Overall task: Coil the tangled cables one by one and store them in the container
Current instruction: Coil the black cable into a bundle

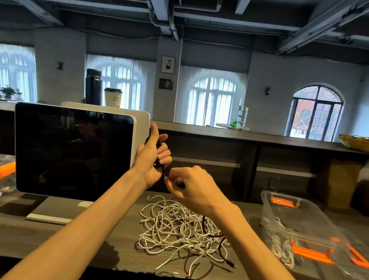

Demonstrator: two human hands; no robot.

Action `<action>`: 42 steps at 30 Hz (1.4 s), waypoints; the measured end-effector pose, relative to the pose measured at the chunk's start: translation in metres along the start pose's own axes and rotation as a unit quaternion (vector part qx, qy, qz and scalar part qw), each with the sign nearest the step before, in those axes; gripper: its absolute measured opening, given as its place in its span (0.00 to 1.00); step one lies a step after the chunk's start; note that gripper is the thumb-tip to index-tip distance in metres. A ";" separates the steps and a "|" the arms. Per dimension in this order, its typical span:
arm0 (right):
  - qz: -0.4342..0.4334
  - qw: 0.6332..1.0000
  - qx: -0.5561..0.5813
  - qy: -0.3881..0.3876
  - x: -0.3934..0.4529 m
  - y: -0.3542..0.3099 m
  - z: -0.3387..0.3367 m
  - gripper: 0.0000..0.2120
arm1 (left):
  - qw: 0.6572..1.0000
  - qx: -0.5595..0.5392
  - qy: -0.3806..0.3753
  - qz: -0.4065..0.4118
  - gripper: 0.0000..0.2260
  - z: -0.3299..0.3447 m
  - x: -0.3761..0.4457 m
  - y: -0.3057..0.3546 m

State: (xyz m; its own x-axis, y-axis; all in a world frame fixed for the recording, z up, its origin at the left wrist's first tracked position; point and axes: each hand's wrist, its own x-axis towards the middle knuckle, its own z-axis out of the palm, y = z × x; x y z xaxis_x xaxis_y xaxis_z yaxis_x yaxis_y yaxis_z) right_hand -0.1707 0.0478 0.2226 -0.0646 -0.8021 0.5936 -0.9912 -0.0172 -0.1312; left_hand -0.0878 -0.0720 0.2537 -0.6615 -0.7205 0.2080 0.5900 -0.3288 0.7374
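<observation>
Gripping a black cable coil, left hand raised, thumb up

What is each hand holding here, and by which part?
Both hold the black cable: the left hand grips its coiled loops, the right hand pinches the strand just below. Its free end trails over the white cable pile.

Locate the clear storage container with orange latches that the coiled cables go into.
In the head view, the clear container sits on the desk at right, just right of the tangled white cables and the right hand.
</observation>
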 end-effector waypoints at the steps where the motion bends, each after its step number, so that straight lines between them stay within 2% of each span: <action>1: 0.002 1.000 0.011 -0.003 -0.002 0.001 0.002 0.12 | 1.000 0.017 -0.001 0.009 0.18 0.000 0.000 -0.002; 3: 0.015 0.998 0.057 -0.015 -0.007 0.003 0.005 0.12 | 0.998 0.051 0.007 0.035 0.19 -0.001 0.003 -0.004; 5: 0.059 0.986 0.149 -0.042 -0.015 0.010 0.006 0.13 | 0.995 0.071 0.024 0.061 0.19 -0.005 0.007 -0.003; 7: 0.119 0.956 0.261 -0.066 -0.025 0.024 0.006 0.15 | 0.990 0.111 0.030 0.085 0.19 -0.012 0.012 0.001; 9: 0.146 0.934 0.322 -0.055 -0.032 0.038 0.008 0.16 | 0.971 0.216 0.009 0.102 0.19 -0.019 0.014 0.001; 11: 0.152 0.919 0.363 -0.021 -0.031 0.048 0.011 0.13 | 0.926 0.366 -0.029 0.092 0.21 -0.021 0.011 -0.009; 13: 0.152 0.915 0.374 0.014 -0.024 0.053 0.016 0.10 | 0.860 0.501 -0.047 0.087 0.27 -0.021 0.009 -0.023; 14: 0.146 0.917 0.371 0.030 -0.020 0.054 0.018 0.08 | 0.839 0.535 -0.065 0.073 0.30 -0.022 0.009 -0.028; 18: 0.128 0.921 0.364 0.056 -0.004 0.066 0.025 0.05 | 0.816 0.538 -0.201 -0.065 0.35 -0.032 0.012 -0.043; 20: 0.132 0.915 0.377 0.052 0.001 0.069 0.028 0.07 | 0.806 0.543 -0.222 -0.080 0.35 -0.036 0.016 -0.046; 23: 0.151 0.895 0.417 0.038 0.002 0.075 0.030 0.11 | 0.832 0.493 -0.234 -0.099 0.30 -0.043 0.020 -0.051; 25: 0.162 0.894 0.419 0.011 -0.003 0.085 0.033 0.13 | 0.862 0.437 -0.234 -0.108 0.23 -0.049 0.023 -0.054; 27: 0.171 0.896 0.408 -0.028 -0.010 0.097 0.036 0.14 | 0.903 0.370 -0.186 -0.110 0.18 -0.053 0.028 -0.054; 29: 0.177 0.904 0.384 -0.067 -0.018 0.105 0.040 0.13 | 0.933 0.323 -0.123 -0.103 0.18 -0.057 0.035 -0.053; 32: 0.167 0.924 0.329 -0.103 -0.026 0.112 0.054 0.12 | 0.950 0.295 -0.071 -0.075 0.16 -0.063 0.045 -0.059; 35: 0.156 0.943 0.290 -0.047 -0.028 0.113 0.069 0.11 | 0.962 0.266 -0.055 -0.043 0.14 -0.062 0.049 -0.066; 39: 0.192 0.906 0.377 0.022 -0.023 0.113 0.065 0.10 | 0.954 0.293 -0.053 -0.028 0.14 -0.063 0.050 -0.067; 42: 0.188 0.918 0.348 -0.008 -0.019 0.113 0.061 0.08 | 0.956 0.294 -0.016 0.003 0.14 -0.063 0.049 -0.067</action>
State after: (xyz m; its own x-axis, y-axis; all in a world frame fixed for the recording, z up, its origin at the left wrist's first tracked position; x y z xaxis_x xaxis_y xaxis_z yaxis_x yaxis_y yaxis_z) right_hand -0.2741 0.0253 0.1481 -0.3794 -0.8386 0.3909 -0.5848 -0.1101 -0.8037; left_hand -0.1307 -0.1238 0.1737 -0.6779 -0.6995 0.2261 0.2385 0.0817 0.9677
